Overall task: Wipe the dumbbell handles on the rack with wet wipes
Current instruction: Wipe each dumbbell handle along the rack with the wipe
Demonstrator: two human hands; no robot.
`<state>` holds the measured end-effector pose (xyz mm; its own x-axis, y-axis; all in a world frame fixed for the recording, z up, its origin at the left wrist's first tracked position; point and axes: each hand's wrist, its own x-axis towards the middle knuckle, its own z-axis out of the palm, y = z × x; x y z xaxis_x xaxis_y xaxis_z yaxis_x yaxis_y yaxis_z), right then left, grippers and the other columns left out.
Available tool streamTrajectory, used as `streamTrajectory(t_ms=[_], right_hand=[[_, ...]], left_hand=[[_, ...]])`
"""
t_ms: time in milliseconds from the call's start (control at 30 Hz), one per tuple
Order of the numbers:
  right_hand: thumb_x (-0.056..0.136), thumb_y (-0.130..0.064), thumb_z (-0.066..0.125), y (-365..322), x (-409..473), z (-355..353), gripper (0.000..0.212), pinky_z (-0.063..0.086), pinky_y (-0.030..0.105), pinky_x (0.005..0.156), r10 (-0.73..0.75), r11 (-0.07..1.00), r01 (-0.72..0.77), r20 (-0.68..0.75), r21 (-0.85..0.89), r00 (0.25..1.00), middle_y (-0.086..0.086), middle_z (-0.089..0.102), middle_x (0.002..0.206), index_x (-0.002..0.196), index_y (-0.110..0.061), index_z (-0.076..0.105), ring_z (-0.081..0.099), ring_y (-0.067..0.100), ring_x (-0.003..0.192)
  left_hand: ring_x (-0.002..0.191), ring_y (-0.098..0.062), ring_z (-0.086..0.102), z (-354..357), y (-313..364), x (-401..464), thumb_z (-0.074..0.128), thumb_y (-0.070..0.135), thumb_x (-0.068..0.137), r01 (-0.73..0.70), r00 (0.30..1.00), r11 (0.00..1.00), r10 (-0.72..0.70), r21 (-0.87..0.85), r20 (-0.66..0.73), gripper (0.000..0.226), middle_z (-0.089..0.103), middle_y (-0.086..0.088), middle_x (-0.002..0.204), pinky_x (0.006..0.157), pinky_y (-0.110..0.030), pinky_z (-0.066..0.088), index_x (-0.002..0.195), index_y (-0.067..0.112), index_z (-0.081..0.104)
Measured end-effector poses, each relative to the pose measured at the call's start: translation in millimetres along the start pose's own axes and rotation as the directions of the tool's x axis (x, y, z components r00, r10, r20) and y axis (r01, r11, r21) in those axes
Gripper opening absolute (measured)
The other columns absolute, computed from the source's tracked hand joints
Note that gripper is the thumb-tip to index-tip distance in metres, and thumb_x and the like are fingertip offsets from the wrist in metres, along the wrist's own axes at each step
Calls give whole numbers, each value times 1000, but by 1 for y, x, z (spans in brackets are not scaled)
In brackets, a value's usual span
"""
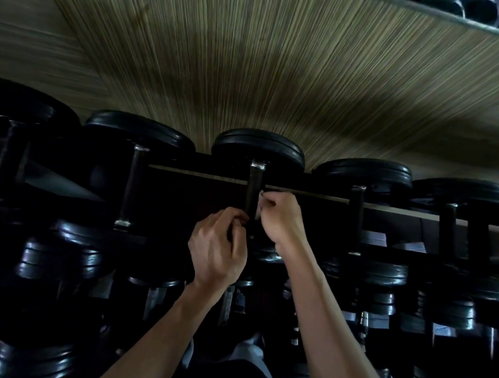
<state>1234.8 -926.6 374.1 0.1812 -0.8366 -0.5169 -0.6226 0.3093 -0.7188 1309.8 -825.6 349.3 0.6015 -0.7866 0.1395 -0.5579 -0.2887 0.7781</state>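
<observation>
Dumbbell handle sits between left hand and right hand.

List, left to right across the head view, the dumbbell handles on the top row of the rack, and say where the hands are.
Far-left handle → second handle → middle handle, with the left hand and right hand on either side of it → fourth handle → far-right handle.

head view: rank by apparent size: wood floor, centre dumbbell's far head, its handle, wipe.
1. wood floor
2. far head
3. handle, partly covered by both hands
4. wipe, only a sliver shows at the right hand, so its true size is unclear
</observation>
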Motion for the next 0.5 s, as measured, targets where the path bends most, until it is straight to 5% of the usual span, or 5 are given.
streamTrajectory(t_ms=[267,400,500], right_hand=[[104,-12,51,-13,16,10,28,30,10,37,-15,999,21,-158,35,987,2,59,71,91,4,70,49,8,56],[106,-18,49,-9,-1,12,34,34,15,39,-114,993,114,-156,-9,981,-2,55,60,81,-4,68,42,1,40],[104,-8,48,-20,18,14,38,32,11,39,-115,993,107,-234,-46,965,-3,51,59,66,-6,55,42,5,48]], left_hand=[[56,-5,56,-1,0,0,37,24,89,-18,1000,1000,18,-3,-5,34,65,11,67,48,-16,36,88,18,70],[54,-4,56,-1,1,0,38,24,89,-24,1000,1000,24,-4,-16,33,65,11,66,47,-13,34,87,18,71],[53,-5,56,-1,1,1,37,24,89,-39,999,999,39,-2,-13,34,65,11,65,43,-16,36,87,17,71]])
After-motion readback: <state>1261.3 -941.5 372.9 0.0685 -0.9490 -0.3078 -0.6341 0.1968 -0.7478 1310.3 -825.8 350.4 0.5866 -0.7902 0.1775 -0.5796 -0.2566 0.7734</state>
